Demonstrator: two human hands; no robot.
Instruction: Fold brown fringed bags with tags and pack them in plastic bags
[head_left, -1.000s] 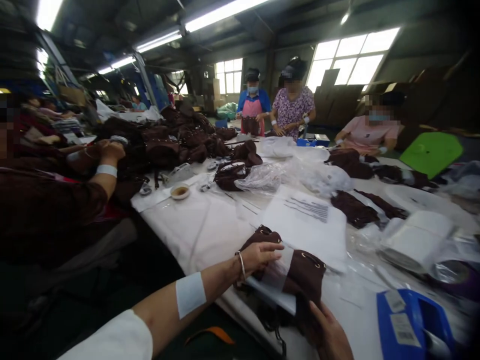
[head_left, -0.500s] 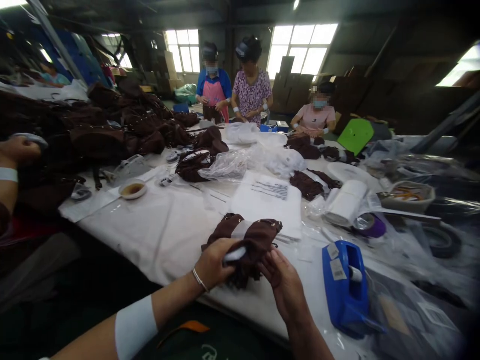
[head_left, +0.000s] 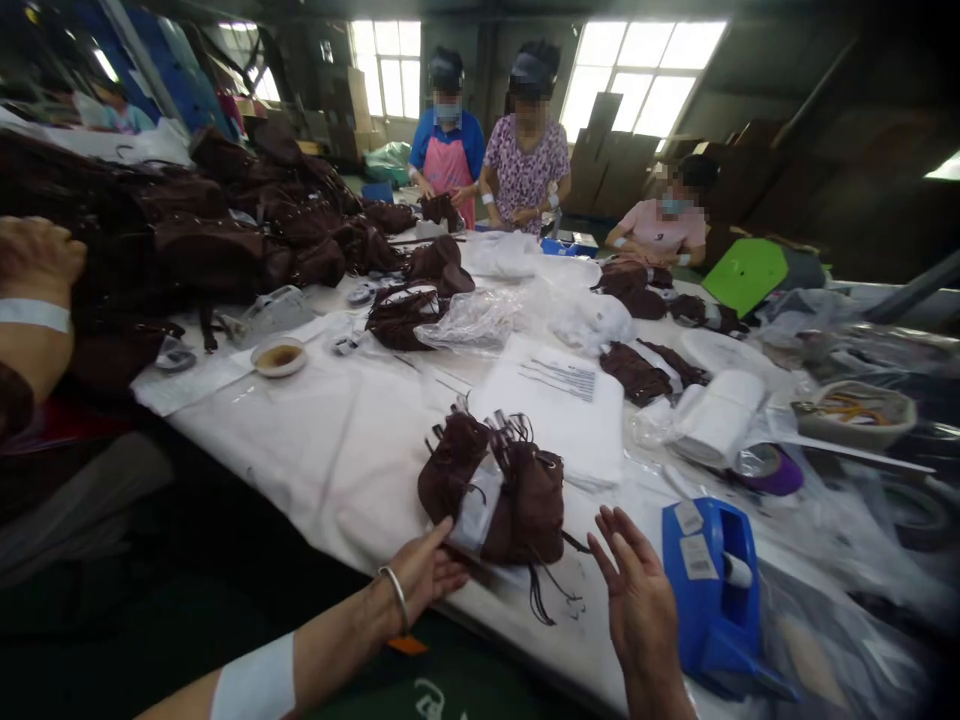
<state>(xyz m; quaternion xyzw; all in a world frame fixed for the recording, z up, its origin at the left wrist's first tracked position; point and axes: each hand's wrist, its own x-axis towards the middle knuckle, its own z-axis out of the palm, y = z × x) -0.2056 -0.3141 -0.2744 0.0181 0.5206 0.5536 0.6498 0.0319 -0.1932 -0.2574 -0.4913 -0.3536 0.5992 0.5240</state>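
A dark brown drawstring bag [head_left: 532, 500], bundled with a pale wrap [head_left: 478, 505] round its middle, sits at the table's front edge. Thin cords stick out from its top and hang from its lower side. My left hand [head_left: 431, 575] is at its lower left corner, fingers apart and thumb near the wrap; whether it touches the bag I cannot tell. My right hand [head_left: 637, 590] is raised to the right of the bag, palm turned inward and fingers spread, with nothing in it. Beside that hand stands a blue tape dispenser [head_left: 705, 600].
White printed sheets [head_left: 551, 400] lie behind the bag. A dish of brown liquid [head_left: 279, 357] stands at left, near a large heap of brown bags [head_left: 202, 250]. Rolled white material [head_left: 720, 415] and a purple tape roll [head_left: 776, 472] lie at right. Several co-workers are around the table.
The bag has turned, its corded side now facing up and away. Both my hands have let go, the right moving off to the right. The view has shifted slightly.
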